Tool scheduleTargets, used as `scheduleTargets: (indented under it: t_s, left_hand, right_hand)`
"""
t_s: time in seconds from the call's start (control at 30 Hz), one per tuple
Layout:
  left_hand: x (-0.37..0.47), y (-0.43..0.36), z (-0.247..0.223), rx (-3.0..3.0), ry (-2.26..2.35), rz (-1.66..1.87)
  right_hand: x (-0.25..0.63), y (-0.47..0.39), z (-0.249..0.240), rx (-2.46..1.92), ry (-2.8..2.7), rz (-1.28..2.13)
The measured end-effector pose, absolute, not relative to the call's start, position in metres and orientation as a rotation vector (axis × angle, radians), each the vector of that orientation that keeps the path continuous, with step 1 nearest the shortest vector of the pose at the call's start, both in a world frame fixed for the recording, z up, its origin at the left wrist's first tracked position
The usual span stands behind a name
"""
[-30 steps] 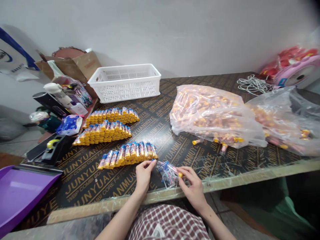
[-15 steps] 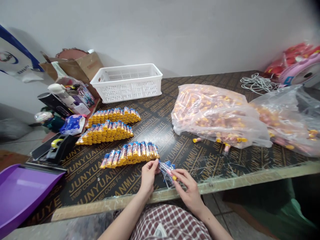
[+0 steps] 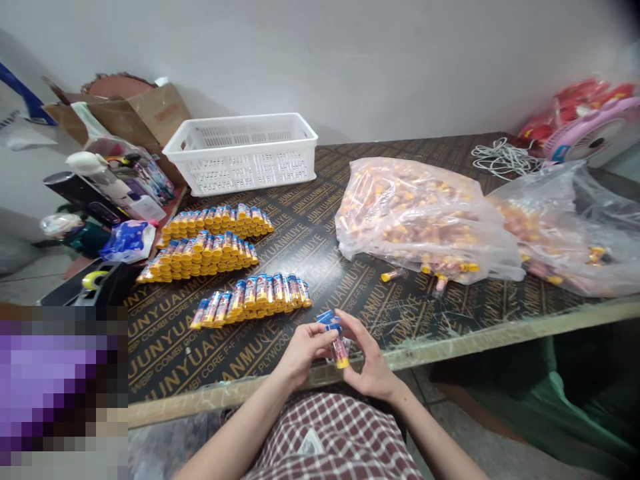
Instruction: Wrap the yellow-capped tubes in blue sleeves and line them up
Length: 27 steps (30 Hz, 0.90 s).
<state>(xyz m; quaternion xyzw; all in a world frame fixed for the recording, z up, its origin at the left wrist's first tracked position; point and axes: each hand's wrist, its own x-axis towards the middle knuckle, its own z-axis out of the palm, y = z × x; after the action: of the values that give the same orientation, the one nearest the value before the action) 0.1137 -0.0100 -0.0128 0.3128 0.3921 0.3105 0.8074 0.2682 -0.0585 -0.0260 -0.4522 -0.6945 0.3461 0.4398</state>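
Note:
A small clear-and-pink tube (image 3: 340, 348) with a yellow end and a blue end stands between my two hands at the table's front edge. My left hand (image 3: 303, 350) is closed, its thumb and finger pinching the tube near the blue end. Curved round the right side, my right hand (image 3: 369, 360) spans the tube, forefinger by the blue end and thumb at the yellow end. Just behind lie small blue pieces (image 3: 325, 316), partly hidden by my fingers. A row of finished-looking blue and yellow tubes (image 3: 257, 293) lies to the left.
Two more stacks of tubes (image 3: 200, 257) lie farther back, before a white basket (image 3: 245, 167). Plastic bags (image 3: 425, 213) of pink and yellow tubes lie right, with a few loose. A tape dispenser (image 3: 107, 283), bottles, a cord (image 3: 505, 159) and a pink fan (image 3: 590, 130) stand around.
The tube has gone from lying slanted between my hands to upright, yellow end down. My hands have come closer together, and the left has moved to its blue end. The view has shifted slightly.

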Motion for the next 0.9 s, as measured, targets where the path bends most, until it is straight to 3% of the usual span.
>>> scheduleTargets:
  t_s: [0.73,0.9]
  left_hand:
    - [0.117,-0.016,-0.011,0.621,0.875,0.71]
    - [0.103,-0.014,0.011,0.726,0.985,0.787]
  right_hand:
    - [0.262,-0.059,-0.032,-1.018,-1.597,0.928]
    - [0.264,-0.057,-0.022,-1.011,-1.634,1.001]
